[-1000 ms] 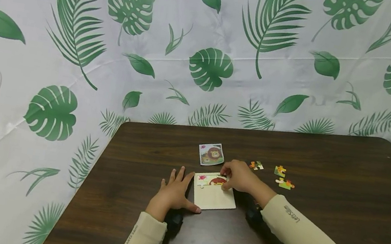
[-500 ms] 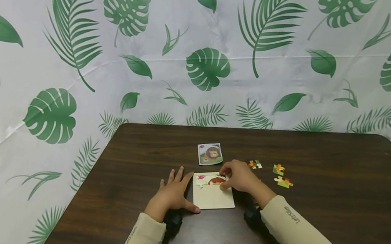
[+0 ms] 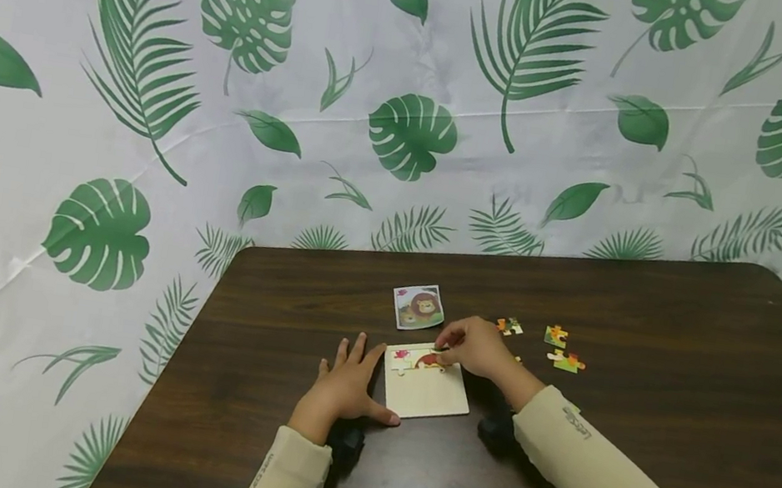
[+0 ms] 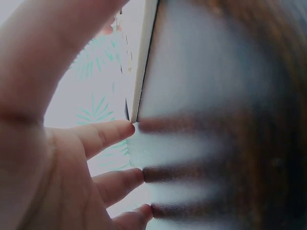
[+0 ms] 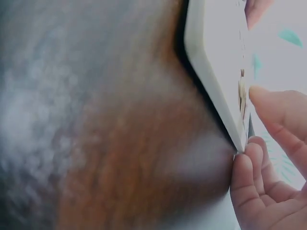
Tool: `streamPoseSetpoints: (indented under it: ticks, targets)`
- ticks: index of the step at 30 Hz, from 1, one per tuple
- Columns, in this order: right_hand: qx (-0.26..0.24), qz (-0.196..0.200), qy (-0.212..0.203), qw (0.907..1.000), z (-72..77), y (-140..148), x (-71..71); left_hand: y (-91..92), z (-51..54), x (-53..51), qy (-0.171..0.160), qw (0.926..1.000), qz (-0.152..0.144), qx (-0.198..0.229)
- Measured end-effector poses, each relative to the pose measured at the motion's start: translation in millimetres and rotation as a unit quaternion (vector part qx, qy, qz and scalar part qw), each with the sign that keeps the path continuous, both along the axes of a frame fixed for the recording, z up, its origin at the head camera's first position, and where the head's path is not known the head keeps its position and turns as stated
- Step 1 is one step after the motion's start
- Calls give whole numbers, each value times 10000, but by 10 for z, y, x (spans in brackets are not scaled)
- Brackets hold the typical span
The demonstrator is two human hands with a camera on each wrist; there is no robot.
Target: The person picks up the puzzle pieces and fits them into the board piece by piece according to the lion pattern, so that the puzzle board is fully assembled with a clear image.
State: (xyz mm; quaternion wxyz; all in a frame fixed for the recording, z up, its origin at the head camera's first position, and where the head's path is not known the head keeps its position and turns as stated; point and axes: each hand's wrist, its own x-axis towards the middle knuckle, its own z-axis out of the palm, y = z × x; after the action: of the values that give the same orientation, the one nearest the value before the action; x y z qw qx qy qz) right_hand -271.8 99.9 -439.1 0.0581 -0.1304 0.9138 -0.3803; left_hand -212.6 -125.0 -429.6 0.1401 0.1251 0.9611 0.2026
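A pale wooden puzzle board (image 3: 425,392) lies on the table, with a pink-flower piece (image 3: 402,357) and a reddish-brown piece (image 3: 428,361) along its far side. My left hand (image 3: 341,388) is spread at the board's left side, thumb by the near left corner and index finger by the far left one. Fingertips rest against the board's edge in the left wrist view. My right hand (image 3: 484,351) is over the far right corner. In the right wrist view its thumb (image 5: 276,108) touches pieces on the board, and the other fingers bend at the corner; no piece shows between them.
A lion picture card (image 3: 419,307) lies just beyond the board. To the right are loose puzzle pieces, among them a small cluster (image 3: 509,327), an orange one (image 3: 556,335) and a green-orange one (image 3: 566,361). A leaf-print cloth (image 3: 348,128) hangs behind the table (image 3: 684,364).
My right hand has shifted slightly left, its thumb now farther over the brown piece. The left hand keeps its place at the board. The head view has shifted a little.
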Motion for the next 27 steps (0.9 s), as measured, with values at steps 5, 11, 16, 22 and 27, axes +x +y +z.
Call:
streamPoseSetpoints:
  ticks: [5, 11, 16, 22, 27]
  targets:
    - [-77, -48, -209, 9997, 0, 9, -7, 6, -4, -9, 15, 10000, 38, 16]
    - [-98, -17, -229, 9997, -17, 18, -11, 6, -13, -11, -28, 10000, 33, 19]
    - [-137, -12, -220, 9997, -13, 23, -14, 7, -11, -13, -31, 10000, 26, 2]
    - [-96, -114, -332, 9993, 1, 5, -10, 10, 3, -2, 2, 10000, 8, -28]
    - [-172, -36, -385, 9991, -18, 24, -11, 16, -15, 6, 16, 10000, 3, -18]
